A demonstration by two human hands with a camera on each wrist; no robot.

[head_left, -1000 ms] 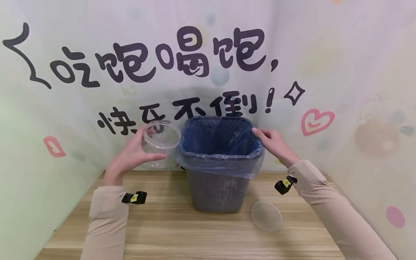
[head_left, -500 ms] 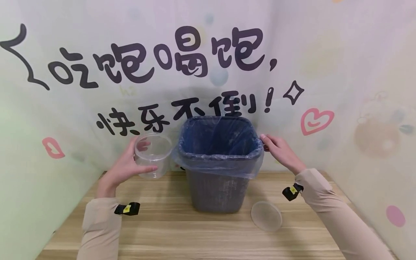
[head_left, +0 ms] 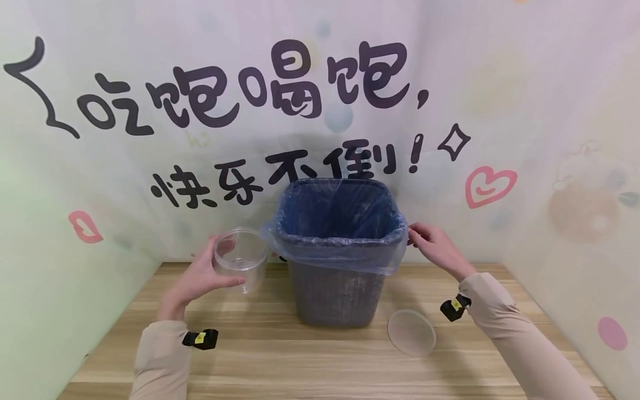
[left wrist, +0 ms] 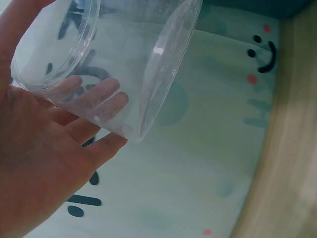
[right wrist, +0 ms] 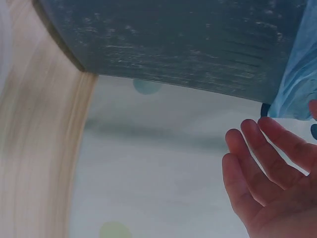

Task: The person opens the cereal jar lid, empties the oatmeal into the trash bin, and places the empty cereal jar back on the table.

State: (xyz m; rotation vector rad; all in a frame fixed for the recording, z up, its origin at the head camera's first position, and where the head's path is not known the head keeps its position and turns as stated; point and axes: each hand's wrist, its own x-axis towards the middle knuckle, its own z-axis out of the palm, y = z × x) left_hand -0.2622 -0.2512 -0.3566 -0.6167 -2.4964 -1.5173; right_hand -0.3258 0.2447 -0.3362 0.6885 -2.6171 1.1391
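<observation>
My left hand [head_left: 197, 278] grips a clear round plastic tub [head_left: 254, 273] from its left side, thumb in front. No contents show in it. In the left wrist view the fingers [left wrist: 106, 106] curve round the tub's wall, seen through it. To the right stands a grey trash bin [head_left: 335, 297], upright, lined with a translucent blue trash bag [head_left: 345, 258] folded over its rim. Beside the bin's right upper edge is my right hand [head_left: 437, 247]. In the right wrist view its fingers [right wrist: 247, 173] are loosely bent near the bag's hanging edge; whether they touch it, I cannot tell.
A round translucent lid [head_left: 411, 333] lies flat on the wood-grain table [head_left: 280, 361], at the bin's front right. Behind the bin hangs a printed cloth wall [head_left: 240, 39] with large dark writing; pale walls close in both sides.
My left hand has come down with the tub, from beside the bin's rim to lower on its left. The right hand has slid off the rim, outward and slightly down.
</observation>
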